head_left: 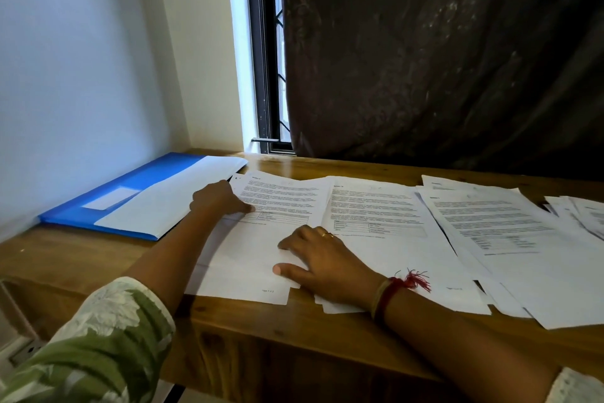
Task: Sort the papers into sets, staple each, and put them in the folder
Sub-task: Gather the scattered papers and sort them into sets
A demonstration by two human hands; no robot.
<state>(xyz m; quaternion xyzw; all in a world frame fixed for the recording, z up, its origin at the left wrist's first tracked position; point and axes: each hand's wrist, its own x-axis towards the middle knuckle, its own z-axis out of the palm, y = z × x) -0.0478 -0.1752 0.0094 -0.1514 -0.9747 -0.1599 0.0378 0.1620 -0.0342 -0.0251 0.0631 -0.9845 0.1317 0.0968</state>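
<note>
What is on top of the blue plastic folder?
A white paper sheet lies across the right side of the blue plastic folder, beside a pale rectangular label. Anything under the sheet or inside the folder is hidden.

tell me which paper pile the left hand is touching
The leftmost pile, beside the blue folder: the left hand touches its left edge. The middle pile and right pile lie farther right, away from that hand.

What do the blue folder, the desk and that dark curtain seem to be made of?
Blue folder: probably plastic, smooth with a slight sheen.
Desk: wood, seemingly varnished; grain and knots show, and it shines near the window.
Curtain: likely a woven fabric, dark brown, hanging in soft folds with a faint patterned lustre.
</note>
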